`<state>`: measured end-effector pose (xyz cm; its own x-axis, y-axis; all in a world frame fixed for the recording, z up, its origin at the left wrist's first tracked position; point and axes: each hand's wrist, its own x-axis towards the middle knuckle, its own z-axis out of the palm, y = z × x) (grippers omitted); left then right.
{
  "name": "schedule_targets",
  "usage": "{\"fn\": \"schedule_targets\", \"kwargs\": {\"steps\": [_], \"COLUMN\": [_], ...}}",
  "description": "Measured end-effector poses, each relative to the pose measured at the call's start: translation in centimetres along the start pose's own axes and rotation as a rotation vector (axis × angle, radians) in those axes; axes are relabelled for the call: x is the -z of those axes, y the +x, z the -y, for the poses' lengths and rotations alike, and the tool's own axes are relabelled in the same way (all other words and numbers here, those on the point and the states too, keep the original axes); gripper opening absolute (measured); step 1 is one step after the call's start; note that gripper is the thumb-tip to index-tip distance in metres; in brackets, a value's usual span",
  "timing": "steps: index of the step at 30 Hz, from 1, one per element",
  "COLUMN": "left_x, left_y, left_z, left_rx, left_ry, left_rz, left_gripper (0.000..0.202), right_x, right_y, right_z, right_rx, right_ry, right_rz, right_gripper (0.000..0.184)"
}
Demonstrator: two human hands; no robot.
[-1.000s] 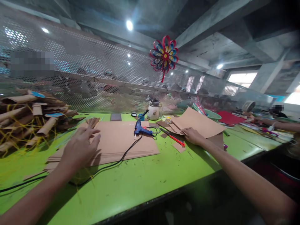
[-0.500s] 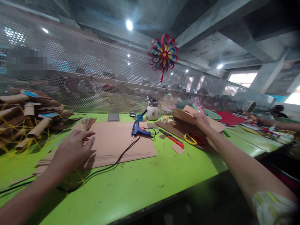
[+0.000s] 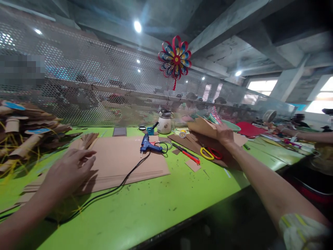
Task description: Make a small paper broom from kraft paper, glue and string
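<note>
My right hand [image 3: 225, 135] is closed on the edge of a brown cardboard sheet [image 3: 203, 127], which is raised above other cardboard on the right of the green table. My left hand [image 3: 69, 170] hovers over the left end of a flat cardboard stack [image 3: 114, 156], its fingers loosely bent and apart, with nothing seen in them. A blue glue gun [image 3: 149, 146] rests at the stack's right end, its black cord running left. Beside it lie a red utility knife [image 3: 188, 155] and yellow-and-red-handled scissors [image 3: 208, 153].
Cardboard rolls [image 3: 24, 146] with yellow strands pile up at the far left. A light jug [image 3: 164, 124] and tape roll [image 3: 182, 133] stand near the perforated screen [image 3: 117, 76]. A green basket [image 3: 231, 125] and red disc [image 3: 248, 129] lie right, near another person's arm [image 3: 304, 136].
The view has turned slightly right, so most things sit further left. The cardboard in my right hand has shifted and tilted a little, uncovering a small white strip. My left hand has barely moved.
</note>
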<state>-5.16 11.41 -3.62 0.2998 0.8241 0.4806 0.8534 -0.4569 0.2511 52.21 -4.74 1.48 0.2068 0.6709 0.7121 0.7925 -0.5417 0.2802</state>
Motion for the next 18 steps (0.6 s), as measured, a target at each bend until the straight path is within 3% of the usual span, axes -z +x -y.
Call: {"fn": "schedule_targets", "kwargs": {"steps": [7, 12, 18], "left_x": [0.5, 0.7, 0.5], "left_y": [0.0, -0.1, 0.2], "left_z": [-0.5, -0.8, -0.4], "left_rx": [0.034, 0.066, 0.059], "left_ry": [0.038, 0.042, 0.018], "left_rz": [0.035, 0.075, 0.057], "left_gripper": [0.058, 0.058, 0.057], "right_x": [-0.4, -1.0, 0.0], "right_y": [0.9, 0.6, 1.3], "right_z": [0.6, -0.5, -2.9], "right_rx": [0.097, 0.029, -0.095], "right_ry": [-0.041, -0.062, -0.084], "right_rz": [-0.077, -0.111, -0.142], "right_gripper": [0.025, 0.026, 0.023]}}
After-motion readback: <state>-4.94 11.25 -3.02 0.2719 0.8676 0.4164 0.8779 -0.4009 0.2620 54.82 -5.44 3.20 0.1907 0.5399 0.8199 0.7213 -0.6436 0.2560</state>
